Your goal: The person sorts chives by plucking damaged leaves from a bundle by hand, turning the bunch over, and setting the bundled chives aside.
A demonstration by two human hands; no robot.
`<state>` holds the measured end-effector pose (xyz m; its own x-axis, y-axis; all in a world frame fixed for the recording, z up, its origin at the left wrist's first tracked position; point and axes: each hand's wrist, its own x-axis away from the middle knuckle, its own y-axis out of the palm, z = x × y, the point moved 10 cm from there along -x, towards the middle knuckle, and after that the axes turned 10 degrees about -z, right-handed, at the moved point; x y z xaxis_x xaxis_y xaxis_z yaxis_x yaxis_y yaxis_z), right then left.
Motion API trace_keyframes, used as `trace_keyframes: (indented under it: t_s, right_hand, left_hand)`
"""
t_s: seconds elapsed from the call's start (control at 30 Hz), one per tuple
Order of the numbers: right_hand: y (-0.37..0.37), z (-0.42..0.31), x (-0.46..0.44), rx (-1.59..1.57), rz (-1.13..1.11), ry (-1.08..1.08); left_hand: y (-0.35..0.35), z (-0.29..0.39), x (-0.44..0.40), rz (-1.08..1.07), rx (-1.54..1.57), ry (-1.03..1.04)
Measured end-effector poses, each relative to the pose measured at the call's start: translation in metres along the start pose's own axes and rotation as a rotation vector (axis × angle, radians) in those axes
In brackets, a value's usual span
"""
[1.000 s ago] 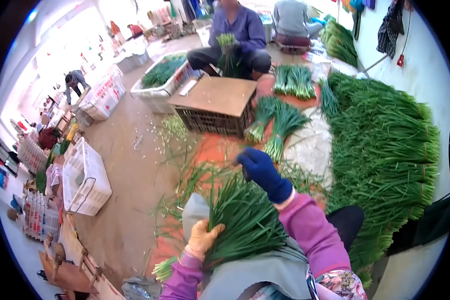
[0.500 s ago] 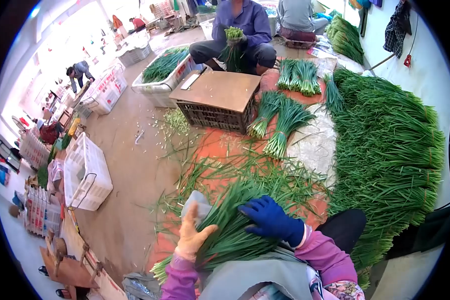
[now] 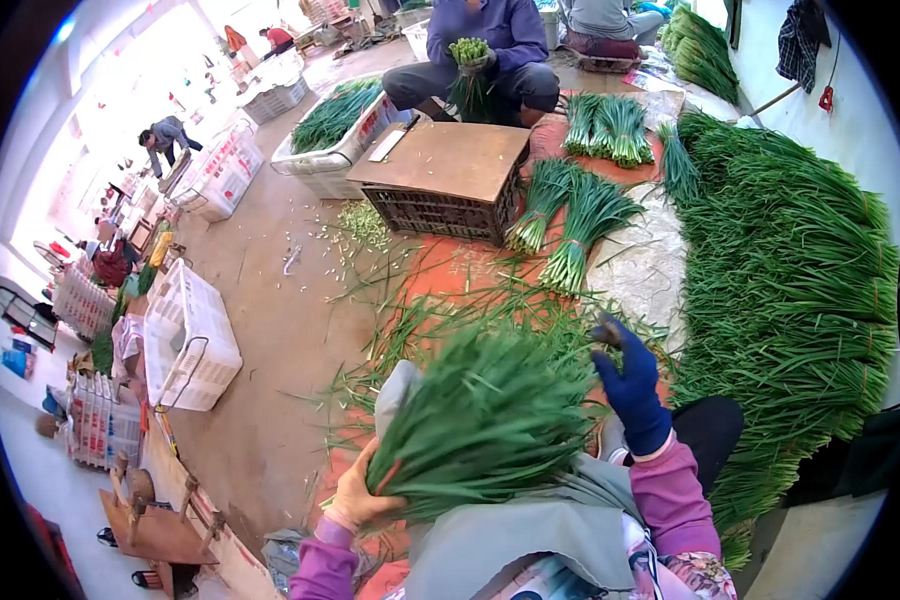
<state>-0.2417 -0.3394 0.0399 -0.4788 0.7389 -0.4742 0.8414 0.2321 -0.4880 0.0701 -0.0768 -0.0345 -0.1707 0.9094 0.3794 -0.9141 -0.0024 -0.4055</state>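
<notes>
My left hand (image 3: 362, 492), in a pale orange glove, grips the base end of a bunch of long green leaves (image 3: 485, 420) with a red band near the hand. The leaves fan out to the right over my grey apron (image 3: 540, 550) and are blurred by motion. To the right of the leaf tips my right hand (image 3: 630, 380), in a blue glove, is raised with its fingers apart and touches no leaves. Loose leaves (image 3: 440, 320) lie scattered on the orange sheet beyond the bunch.
A large leaf pile (image 3: 780, 320) lines the right side. Ahead are tied bunches (image 3: 580, 235), a board-topped black crate (image 3: 445, 160) and a seated person (image 3: 490, 50) holding a bunch. A white basket (image 3: 195, 340) stands left, with more crates and people beyond.
My left hand has closed on the bunch, which has lifted and swung, with a red band now visible. My right hand has come off the leaves and moved right and up.
</notes>
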Motion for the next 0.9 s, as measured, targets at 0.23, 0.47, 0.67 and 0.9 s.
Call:
trace_keyframes:
  t_s: [0.23, 0.47, 0.67, 0.9]
  right_hand:
    - [-0.044, 0.054, 0.034, -0.245, 0.138, 0.258]
    - [0.002, 0.087, 0.066, -0.400, 0.049, 0.332]
    - [0.113, 0.004, 0.062, -0.165, -0.437, 0.063]
    - [0.156, -0.177, 0.072, 0.040, -0.628, -0.879]
  left_hand:
    - [0.006, -0.058, 0.000, -0.304, 0.780, -0.154]
    - [-0.019, -0.018, -0.049, -0.044, 0.368, 0.036]
    - [-0.013, 0.016, -0.106, 0.028, 0.257, -0.031]
    - [0.009, 0.013, -0.110, 0.048, 0.477, -0.135]
